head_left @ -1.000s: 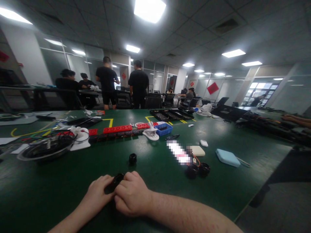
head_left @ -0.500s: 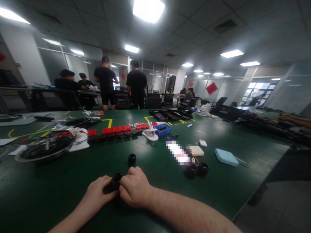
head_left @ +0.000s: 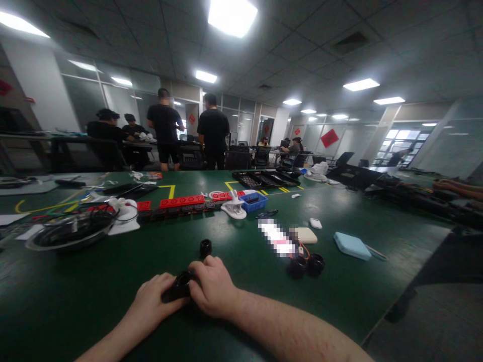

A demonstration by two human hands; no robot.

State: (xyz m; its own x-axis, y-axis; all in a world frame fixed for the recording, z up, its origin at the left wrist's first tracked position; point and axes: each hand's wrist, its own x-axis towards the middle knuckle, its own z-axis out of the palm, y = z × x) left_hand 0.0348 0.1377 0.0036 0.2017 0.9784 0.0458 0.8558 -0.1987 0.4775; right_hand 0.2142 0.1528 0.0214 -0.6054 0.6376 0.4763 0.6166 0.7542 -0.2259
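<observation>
**As Both Hands Close on One Black Part: Bench Findings**

Where the two hands meet at the lower centre of the frame, a small black cylindrical part [head_left: 180, 286] sits between them, low over the green table [head_left: 249, 254]. The left hand [head_left: 153, 296] has its fingers curled narrowly around the part's near end. The right hand [head_left: 213, 289] is bent over the far end, knuckles up, fingers closed on it. I cannot tell whether the part touches the table.

A small black ring [head_left: 206, 247] lies just above the hands, apart from them. Two black round pieces [head_left: 306, 265] sit side by side to the right, with a white case [head_left: 305, 235] just above them and a pale blue pad [head_left: 352, 246] further right. A clear bowl of cables [head_left: 70, 232] stands at mid left. A red power strip [head_left: 182, 201] runs across the centre, beside a blue basket [head_left: 253, 201]. People in black [head_left: 188, 130] stand or sit at the upper left.
</observation>
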